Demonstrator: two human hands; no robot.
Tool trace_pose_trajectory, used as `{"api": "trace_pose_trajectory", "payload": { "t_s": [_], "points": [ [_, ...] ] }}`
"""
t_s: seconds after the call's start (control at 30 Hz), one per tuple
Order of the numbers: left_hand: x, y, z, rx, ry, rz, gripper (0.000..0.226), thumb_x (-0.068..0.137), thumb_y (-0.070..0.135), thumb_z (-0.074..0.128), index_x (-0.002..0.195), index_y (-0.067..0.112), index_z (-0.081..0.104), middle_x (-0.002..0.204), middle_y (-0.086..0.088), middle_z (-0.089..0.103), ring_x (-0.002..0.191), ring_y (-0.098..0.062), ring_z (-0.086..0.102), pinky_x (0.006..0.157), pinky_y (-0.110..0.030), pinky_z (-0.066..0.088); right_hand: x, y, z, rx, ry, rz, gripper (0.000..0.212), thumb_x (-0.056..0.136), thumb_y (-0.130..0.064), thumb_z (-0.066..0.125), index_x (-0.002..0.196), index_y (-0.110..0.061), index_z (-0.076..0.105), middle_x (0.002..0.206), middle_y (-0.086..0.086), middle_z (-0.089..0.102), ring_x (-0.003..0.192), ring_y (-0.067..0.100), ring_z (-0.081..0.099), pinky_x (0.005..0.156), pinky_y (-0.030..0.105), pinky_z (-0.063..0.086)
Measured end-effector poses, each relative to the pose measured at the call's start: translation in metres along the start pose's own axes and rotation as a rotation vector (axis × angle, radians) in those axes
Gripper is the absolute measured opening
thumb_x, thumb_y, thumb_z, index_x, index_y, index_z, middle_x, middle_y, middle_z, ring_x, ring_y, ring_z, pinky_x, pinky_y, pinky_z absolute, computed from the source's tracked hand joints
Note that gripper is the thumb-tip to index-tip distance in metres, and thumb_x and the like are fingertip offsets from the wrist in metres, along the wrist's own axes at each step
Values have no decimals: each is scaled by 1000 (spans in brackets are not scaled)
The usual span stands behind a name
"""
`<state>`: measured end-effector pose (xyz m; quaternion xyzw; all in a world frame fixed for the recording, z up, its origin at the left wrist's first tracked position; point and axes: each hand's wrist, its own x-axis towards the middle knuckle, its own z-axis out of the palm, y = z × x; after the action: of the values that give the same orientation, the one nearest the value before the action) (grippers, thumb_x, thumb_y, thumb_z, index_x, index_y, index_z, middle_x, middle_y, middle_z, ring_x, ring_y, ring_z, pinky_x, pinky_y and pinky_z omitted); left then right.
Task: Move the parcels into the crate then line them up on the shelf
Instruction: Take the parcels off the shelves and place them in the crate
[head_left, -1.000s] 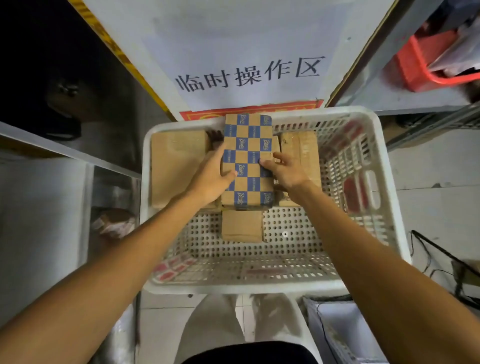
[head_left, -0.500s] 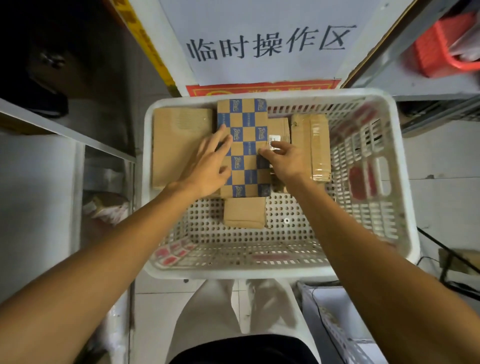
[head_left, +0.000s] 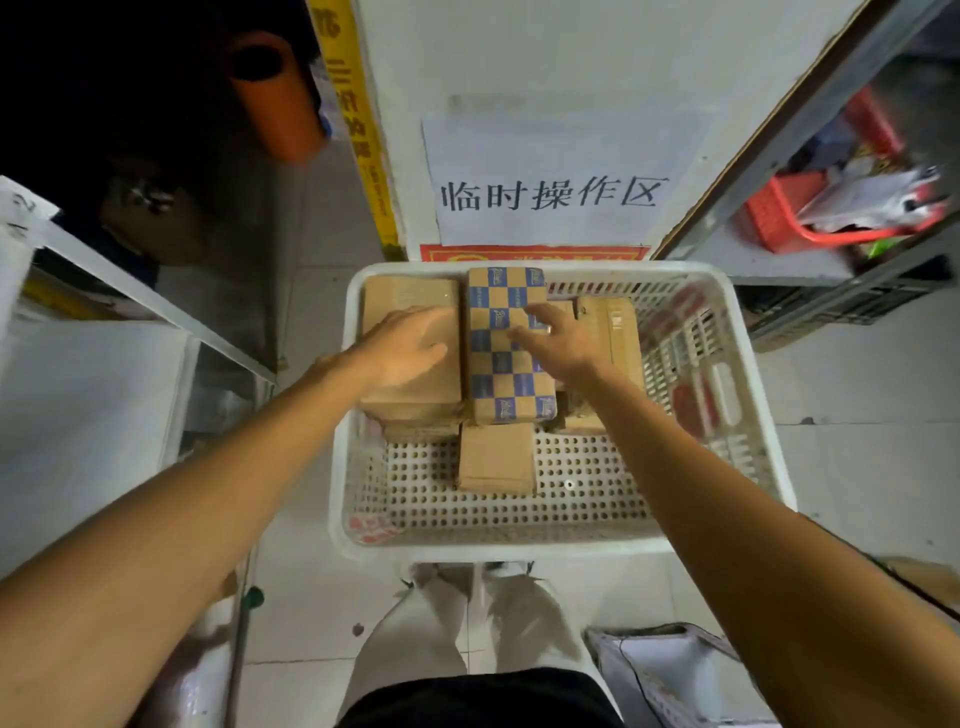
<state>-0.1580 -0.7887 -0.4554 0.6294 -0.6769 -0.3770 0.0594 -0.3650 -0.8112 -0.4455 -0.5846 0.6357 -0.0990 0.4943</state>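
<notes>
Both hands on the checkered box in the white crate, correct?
Not quite. Only the right hand is on the checkered box. The left hand rests flat on the plain brown box beside it. Both boxes are in the white crate, as the head view shows.

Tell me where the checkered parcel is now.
In the head view the checkered parcel lies in the crate at its far end, between a brown parcel on the left and a taped parcel on the right.
</notes>
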Motion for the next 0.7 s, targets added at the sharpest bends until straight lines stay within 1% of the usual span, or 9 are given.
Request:
{"api": "trace_pose_trajectory", "payload": {
  "t_s": [0.1, 0.17, 0.27, 0.33, 0.4, 0.5, 0.57, 0.63, 0.7],
  "points": [
    [-22, -7, -25, 24, 77, -43, 48, 95, 21, 55, 141, 17, 44, 145, -7, 45, 131, -25, 44, 106, -34, 36, -7, -37, 6, -124, -46, -95, 61, 94, -40, 57, 146, -16, 37, 146, 10, 44, 124, 26, 51, 93, 31, 39],
    [-43, -15, -40, -17, 131, -91, 47, 95, 24, 54, 141, 23, 43, 142, -6, 48, 127, -25, 48, 103, -36, 41, -12, -61, 15, -201, -105, -147, 61, 94, -42, 56, 147, -19, 36, 142, 10, 48, 122, 24, 50, 90, 28, 37],
    [-83, -28, -63, -39, 202, -178, 47, 97, 24, 53, 142, 24, 41, 145, -3, 45, 130, -23, 45, 101, -34, 40, -16, -103, 35, -212, -188, -230, 66, 91, -43, 61, 146, -17, 37, 145, 9, 44, 132, 25, 43, 104, 32, 35],
    [-114, -36, -80, -69, 274, -277, 47, 97, 26, 53, 142, 26, 41, 145, -1, 44, 130, -23, 46, 100, -34, 41, -20, -133, 49, -147, -291, -264, 63, 84, -35, 73, 138, -13, 50, 139, 9, 53, 129, 25, 49, 100, 28, 38],
    [-150, -42, -94, -90, 364, -375, 47, 97, 28, 52, 142, 30, 40, 145, -1, 45, 127, -23, 48, 100, -36, 42, -23, -160, 67, -90, -401, -325, 62, 70, -27, 86, 124, -8, 63, 123, 11, 63, 115, 23, 60, 93, 27, 45],
    [-213, -41, -111, -95, 499, -484, 45, 97, 20, 51, 141, 25, 42, 141, 1, 45, 122, -20, 50, 98, -30, 40, -42, -203, 98, -210, -559, -565, 68, 88, -37, 67, 145, -12, 40, 141, 6, 47, 132, 21, 42, 109, 34, 36],
    [-258, -38, -120, -67, 559, -562, 46, 97, 17, 52, 141, 21, 42, 142, 0, 44, 126, -19, 46, 104, -28, 35, -64, -233, 116, -299, -631, -679, 64, 92, -42, 59, 147, -18, 37, 147, 5, 42, 136, 24, 39, 103, 30, 35],
    [-307, -38, -125, -41, 649, -659, 46, 96, 20, 54, 140, 23, 43, 147, -2, 42, 134, -21, 41, 112, -35, 31, -86, -259, 137, -338, -677, -796, 60, 93, -44, 57, 146, -23, 39, 146, 3, 44, 133, 23, 43, 97, 28, 37],
    [-354, -32, -127, -14, 763, -751, 47, 94, 21, 56, 139, 23, 44, 146, -4, 44, 132, -24, 43, 112, -37, 32, -113, -282, 159, -363, -732, -906, 60, 92, -45, 58, 145, -24, 40, 146, 2, 45, 130, 22, 46, 97, 28, 39]
  ]
}}
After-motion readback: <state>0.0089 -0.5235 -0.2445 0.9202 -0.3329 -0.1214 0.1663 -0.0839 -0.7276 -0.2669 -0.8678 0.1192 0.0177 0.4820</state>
